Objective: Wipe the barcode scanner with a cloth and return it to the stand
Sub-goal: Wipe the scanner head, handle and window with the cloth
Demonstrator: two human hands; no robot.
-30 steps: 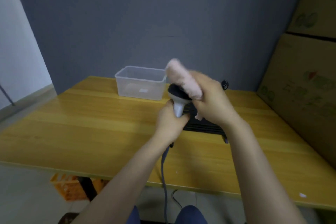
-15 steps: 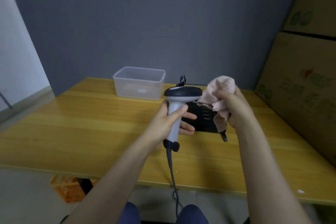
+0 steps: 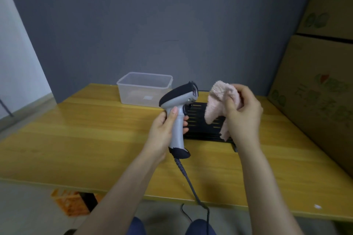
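My left hand (image 3: 165, 129) grips the grey handle of the barcode scanner (image 3: 179, 101), holding it upright above the table with its black-topped head tilted up to the right. Its grey cable (image 3: 188, 179) hangs down past the table's front edge. My right hand (image 3: 243, 114) is closed on a pale pink cloth (image 3: 219, 101), held just right of the scanner head and apart from it. The black slotted stand (image 3: 202, 126) lies flat on the table behind both hands, partly hidden by them.
A clear plastic tub (image 3: 145, 89) stands at the back of the yellow wooden table (image 3: 76, 135). Stacked cardboard boxes (image 3: 321, 86) line the right side. A grey wall is behind. An orange crate (image 3: 70, 204) sits on the floor under the table's front edge.
The cloth was on the scanner head one second ago; my right hand has since pulled it off to the right. My left hand has tilted the scanner so its head faces right.
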